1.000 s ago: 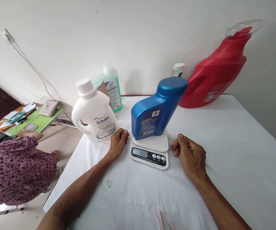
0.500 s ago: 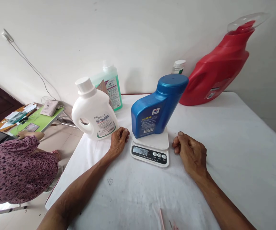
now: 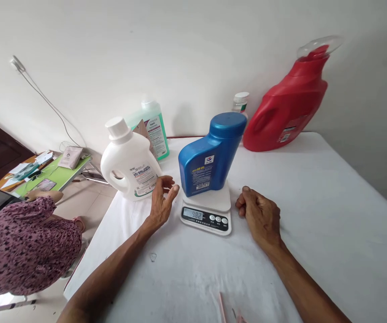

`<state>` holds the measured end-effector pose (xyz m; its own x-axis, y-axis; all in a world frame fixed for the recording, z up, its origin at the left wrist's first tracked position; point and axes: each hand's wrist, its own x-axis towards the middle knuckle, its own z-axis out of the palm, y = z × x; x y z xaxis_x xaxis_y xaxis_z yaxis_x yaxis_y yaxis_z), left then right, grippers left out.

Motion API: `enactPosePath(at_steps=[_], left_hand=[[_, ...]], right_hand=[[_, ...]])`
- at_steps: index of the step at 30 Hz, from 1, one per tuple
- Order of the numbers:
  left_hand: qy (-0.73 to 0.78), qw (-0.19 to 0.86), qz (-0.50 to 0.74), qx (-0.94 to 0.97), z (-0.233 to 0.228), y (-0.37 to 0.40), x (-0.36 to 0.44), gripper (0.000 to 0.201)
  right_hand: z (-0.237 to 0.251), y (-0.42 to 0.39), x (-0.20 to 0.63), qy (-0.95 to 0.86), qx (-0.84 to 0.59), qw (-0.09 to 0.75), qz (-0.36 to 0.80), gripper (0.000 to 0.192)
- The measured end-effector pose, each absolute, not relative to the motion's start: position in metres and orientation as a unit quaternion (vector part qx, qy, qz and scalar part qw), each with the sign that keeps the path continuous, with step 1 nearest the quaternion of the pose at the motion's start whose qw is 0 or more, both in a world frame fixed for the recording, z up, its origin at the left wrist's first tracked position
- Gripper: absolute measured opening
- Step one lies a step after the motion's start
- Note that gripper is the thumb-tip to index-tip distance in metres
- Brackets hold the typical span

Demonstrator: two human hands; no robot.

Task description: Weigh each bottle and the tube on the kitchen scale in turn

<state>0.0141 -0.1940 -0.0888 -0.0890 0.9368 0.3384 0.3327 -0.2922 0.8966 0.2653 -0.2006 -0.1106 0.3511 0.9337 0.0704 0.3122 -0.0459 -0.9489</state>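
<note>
One blue bottle (image 3: pixel 210 154), likely stiff, slick, weighty; we'd clasp it below the cap (image 3: pixel 228 125). Our left hand (image 3: pixel 161 202) spread, right hand (image 3: pixel 260 215) curled together, both empty.

Lit softly and brightly, fading to grey on the wall (image 3: pixel 370 130) at right, with a faint shadow at upper centre and washed-out glare at lower left. Stretched toward the edges by wide-angle distortion, blurred in the small print (image 3: pixel 200 176) on the blue bottle (image 3: pixel 225 154).
</note>
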Motion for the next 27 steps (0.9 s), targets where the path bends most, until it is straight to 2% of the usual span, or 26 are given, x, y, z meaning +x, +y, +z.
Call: enactPosePath(at_steps=[5,11,20,27], left_hand=[[0.492,0.236,0.526,0.652,-0.044,-0.189,0.039,0.084],[0.538,0.279,0.499,0.619,-0.01,-0.167,0.066,0.059],[0.525,0.323,0.539,0.574,0.003,-0.156,0.069,0.058],[0.448,0.382,0.564,0.579,0.028,-0.118,0.127,0.058]], right_hand=[[-0.106,-0.203,0.265,-0.479,-0.625,0.522,0.328,0.056],[-0.104,-0.205,0.267,-0.492,-0.602,0.538,0.326,0.061],[-0.109,-0.201,0.266,-0.495,-0.58,0.568,0.309,0.062],[-0.116,-0.196,0.264,-0.498,-0.583,0.577,0.281,0.061]])
